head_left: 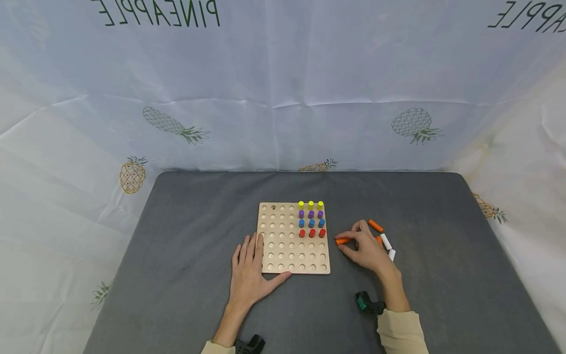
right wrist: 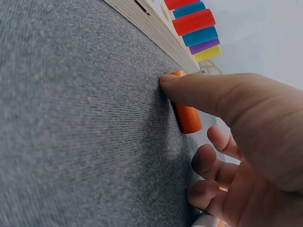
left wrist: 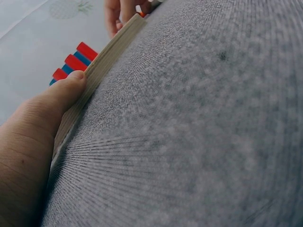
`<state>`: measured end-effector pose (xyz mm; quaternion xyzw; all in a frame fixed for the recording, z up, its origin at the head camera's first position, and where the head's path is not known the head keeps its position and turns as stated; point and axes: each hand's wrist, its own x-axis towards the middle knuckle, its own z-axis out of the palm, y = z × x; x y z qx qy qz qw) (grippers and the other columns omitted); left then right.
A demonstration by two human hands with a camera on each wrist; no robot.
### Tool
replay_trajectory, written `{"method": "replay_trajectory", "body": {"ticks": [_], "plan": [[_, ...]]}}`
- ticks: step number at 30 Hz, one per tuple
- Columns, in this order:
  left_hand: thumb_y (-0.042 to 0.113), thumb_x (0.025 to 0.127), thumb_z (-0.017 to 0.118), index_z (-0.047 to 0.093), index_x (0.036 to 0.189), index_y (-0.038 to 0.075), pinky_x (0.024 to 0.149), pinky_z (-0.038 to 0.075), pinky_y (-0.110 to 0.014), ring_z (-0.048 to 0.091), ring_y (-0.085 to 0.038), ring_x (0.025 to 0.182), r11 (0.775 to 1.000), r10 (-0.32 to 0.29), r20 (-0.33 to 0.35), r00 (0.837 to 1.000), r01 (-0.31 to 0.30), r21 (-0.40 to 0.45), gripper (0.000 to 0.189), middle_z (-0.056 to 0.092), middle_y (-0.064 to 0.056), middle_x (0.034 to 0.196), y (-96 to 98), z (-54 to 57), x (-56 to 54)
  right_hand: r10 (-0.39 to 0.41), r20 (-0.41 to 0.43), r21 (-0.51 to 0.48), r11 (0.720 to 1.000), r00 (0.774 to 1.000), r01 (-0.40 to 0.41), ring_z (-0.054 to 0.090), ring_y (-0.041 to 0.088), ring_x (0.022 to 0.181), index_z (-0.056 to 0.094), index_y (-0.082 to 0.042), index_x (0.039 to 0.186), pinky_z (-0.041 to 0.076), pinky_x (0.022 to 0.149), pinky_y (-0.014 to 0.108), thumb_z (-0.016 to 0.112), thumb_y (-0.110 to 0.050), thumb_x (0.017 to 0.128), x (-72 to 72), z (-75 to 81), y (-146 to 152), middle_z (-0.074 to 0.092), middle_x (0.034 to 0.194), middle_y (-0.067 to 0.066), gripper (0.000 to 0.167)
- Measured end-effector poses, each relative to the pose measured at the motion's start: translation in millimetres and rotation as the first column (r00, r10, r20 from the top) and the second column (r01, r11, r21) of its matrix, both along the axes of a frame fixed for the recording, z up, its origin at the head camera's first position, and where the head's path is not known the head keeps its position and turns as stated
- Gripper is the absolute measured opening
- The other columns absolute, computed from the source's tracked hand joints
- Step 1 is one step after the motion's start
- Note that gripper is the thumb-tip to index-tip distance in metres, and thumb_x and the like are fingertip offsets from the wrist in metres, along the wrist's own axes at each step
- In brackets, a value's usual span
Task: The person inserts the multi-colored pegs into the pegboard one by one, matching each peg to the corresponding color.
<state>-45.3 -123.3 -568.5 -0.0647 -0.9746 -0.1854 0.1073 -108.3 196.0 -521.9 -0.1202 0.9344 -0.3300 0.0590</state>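
The right hand (head_left: 366, 250) pinches an orange peg (head_left: 342, 241), probably light and stiff, best held mid-length; the left hand (head_left: 248, 279) rests spread against the board (head_left: 286, 250).

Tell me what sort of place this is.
Probably a curtained-off recording booth: pineapple-print sheets on three sides of a gray table, plus wrist cameras on the person.

Left word (head_left: 159, 12): "PINEAPPLE", in dark capital letters, printed on the pale back cloth (head_left: 309, 59); it is mirrored and runs from right to left.
Right word (head_left: 528, 17): on the same cloth, also mirrored; only "APPLE" is readable, cut at the edge.
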Motion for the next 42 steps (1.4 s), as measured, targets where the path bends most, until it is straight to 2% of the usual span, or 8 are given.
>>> {"method": "replay_trajectory", "body": {"ticks": [8,19,27,35,42], "plan": [[0.08,0.069,0.073,0.033,0.16,0.007,0.123,0.026,-0.059,0.037,-0.038,0.152,1.0,-0.002,0.0,1.0,0.002,0.011,0.123,0.042,-0.017,0.162,0.3,0.9,-0.3,-0.025,-0.015,0.02,0.999,1.0,0.025,0.037,0.013,0.072,0.079,-0.015,0.107,0.034,0.064,0.024,0.08,-0.015,0.089,-1.6,-2.4,-2,0.041,0.096,0.006,0.018],[0.08,0.069,0.072,0.032,0.161,0.007,0.123,0.026,-0.058,0.036,-0.037,0.153,1.0,0.003,0.013,1.0,-0.003,0.016,0.124,0.04,-0.017,0.163,0.2,1.1,-0.3,-0.034,-0.046,-0.053,0.998,0.998,0.031,0.038,0.008,0.068,0.077,-0.014,0.106,0.037,0.06,0.023,0.08,-0.014,0.088,0.1,1.5,-4,0.053,0.093,0.006,0.018],[0.081,0.07,0.071,0.031,0.161,0.008,0.124,0.025,-0.058,0.036,-0.037,0.153,1.0,0.004,0.019,1.0,-0.004,0.016,0.123,0.04,-0.016,0.163,0.1,1.0,-0.1,-0.039,-0.069,-0.077,0.996,0.997,0.034,0.038,0.006,0.067,0.076,-0.015,0.104,0.037,0.059,0.022,0.082,-0.017,0.087,3.2,6.4,-7,0.055,0.09,0.004,0.018],[0.081,0.07,0.071,0.03,0.161,0.008,0.124,0.024,-0.058,0.035,-0.037,0.153,1.0,0.005,0.025,1.0,-0.005,0.022,0.124,0.039,-0.016,0.164,0.2,1.1,0.4,-0.021,-0.098,-0.108,0.994,0.995,0.011,0.041,0.008,0.067,0.073,-0.015,0.101,0.038,0.058,0.021,0.083,-0.017,0.086,5.3,7.4,-12,0.056,0.087,0.004,0.018],[0.08,0.07,0.071,0.031,0.161,0.008,0.124,0.024,-0.058,0.035,-0.037,0.153,1.0,0.002,0.022,1.0,-0.003,0.03,0.124,0.04,-0.016,0.163,0.5,0.8,0.8,0.011,-0.08,-0.138,0.99,0.997,-0.022,0.044,0.013,0.065,0.071,-0.014,0.098,0.038,0.057,0.021,0.083,-0.017,0.086,5.7,8.5,-19,0.057,0.085,0.006,0.017]]}}
